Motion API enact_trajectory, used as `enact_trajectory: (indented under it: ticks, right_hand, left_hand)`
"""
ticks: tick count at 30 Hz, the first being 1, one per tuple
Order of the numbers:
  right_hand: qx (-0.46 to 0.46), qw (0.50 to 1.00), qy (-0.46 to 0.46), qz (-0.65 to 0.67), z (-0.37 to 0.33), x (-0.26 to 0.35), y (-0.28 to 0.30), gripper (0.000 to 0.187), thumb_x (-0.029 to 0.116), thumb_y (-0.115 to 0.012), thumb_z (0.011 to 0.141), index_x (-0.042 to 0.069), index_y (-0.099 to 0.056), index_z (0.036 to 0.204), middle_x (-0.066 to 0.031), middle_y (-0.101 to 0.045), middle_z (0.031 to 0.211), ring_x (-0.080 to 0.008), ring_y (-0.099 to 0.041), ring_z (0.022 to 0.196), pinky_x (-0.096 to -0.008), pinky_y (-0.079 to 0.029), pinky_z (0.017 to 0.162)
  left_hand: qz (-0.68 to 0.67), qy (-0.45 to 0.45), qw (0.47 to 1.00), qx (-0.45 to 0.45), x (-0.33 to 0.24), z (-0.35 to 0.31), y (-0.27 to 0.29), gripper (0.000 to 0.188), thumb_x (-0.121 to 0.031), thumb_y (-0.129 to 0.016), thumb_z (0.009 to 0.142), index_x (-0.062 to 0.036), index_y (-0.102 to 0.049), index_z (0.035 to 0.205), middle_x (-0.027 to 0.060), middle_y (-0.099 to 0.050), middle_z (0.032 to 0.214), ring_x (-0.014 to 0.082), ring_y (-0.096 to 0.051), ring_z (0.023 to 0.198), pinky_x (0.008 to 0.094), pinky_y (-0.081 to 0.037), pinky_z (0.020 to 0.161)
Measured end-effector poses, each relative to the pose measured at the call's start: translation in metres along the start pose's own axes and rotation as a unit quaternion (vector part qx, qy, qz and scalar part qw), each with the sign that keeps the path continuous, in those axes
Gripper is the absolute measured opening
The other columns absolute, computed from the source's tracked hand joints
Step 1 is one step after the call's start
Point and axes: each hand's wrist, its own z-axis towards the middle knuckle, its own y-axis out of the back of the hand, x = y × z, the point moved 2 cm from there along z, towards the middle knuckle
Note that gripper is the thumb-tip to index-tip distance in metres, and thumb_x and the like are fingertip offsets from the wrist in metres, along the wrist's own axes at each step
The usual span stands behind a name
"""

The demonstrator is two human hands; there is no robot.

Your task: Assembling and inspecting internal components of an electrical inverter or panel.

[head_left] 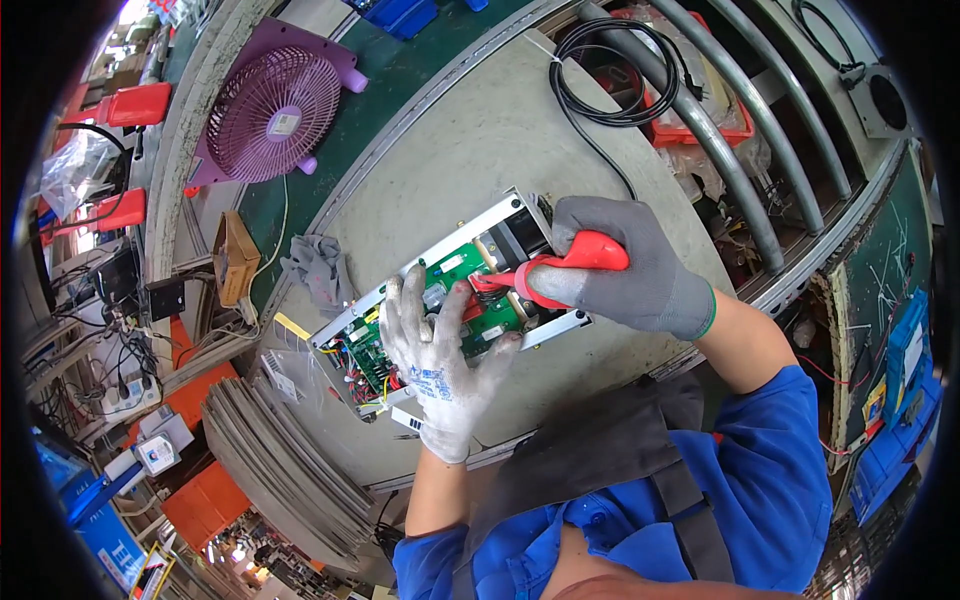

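Note:
A long open metal chassis (544, 328) lies slantwise on the grey worktop in front of me. Inside it sits a green circuit board (458, 262), with coloured wires (357, 362) at its near left end. My left hand (432, 350), in a white glove, rests over the board with fingers apart, thumb out toward the near rail. In a grey glove, my right hand (630, 275) is closed round red-handled pliers (600, 251). Their jaws reach down to the board just right of my left fingertips; what lies between them is too small to tell.
A purple fan (275, 115) stands at the far left, and a coiled black cable (615, 115) lies at the back. Beside the chassis is a crumpled grey cloth (320, 270). Metal tubes (700, 120) border the right side, and stacked sheets (280, 470) stand at the left.

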Motion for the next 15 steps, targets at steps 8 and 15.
enact_trajectory:
  ticks: [8, 15]
  right_hand:
    - [-0.013, 1.000, 0.000, 0.025, 0.002, -0.002, -0.002, 0.029, 0.024, -0.075, 0.082, 0.002, -0.056, 0.076, -0.0086, -0.055, 0.070, -0.0145, -0.054, 0.063, -0.0327, -0.044, 0.060]
    - [0.016, 0.998, -0.017, 0.050, 0.011, -0.003, 0.005, 0.030, 0.025, -0.074, 0.082, 0.002, -0.056, 0.077, -0.0086, -0.054, 0.068, -0.0129, -0.053, 0.065, -0.0323, -0.045, 0.061]
  left_hand:
    - [-0.001, -0.004, 1.000, -0.003, -0.002, 0.002, 0.001, 0.075, -0.029, -0.088, 0.057, -0.0168, -0.061, 0.126, 0.0184, -0.041, 0.149, 0.0445, -0.031, 0.142, 0.0612, -0.022, 0.114]
    - [-0.001, -0.009, 1.000, -0.004, -0.001, 0.003, 0.000, 0.066, -0.024, -0.080, 0.064, -0.0133, -0.061, 0.127, 0.0231, -0.043, 0.148, 0.0478, -0.032, 0.140, 0.0591, -0.025, 0.113]
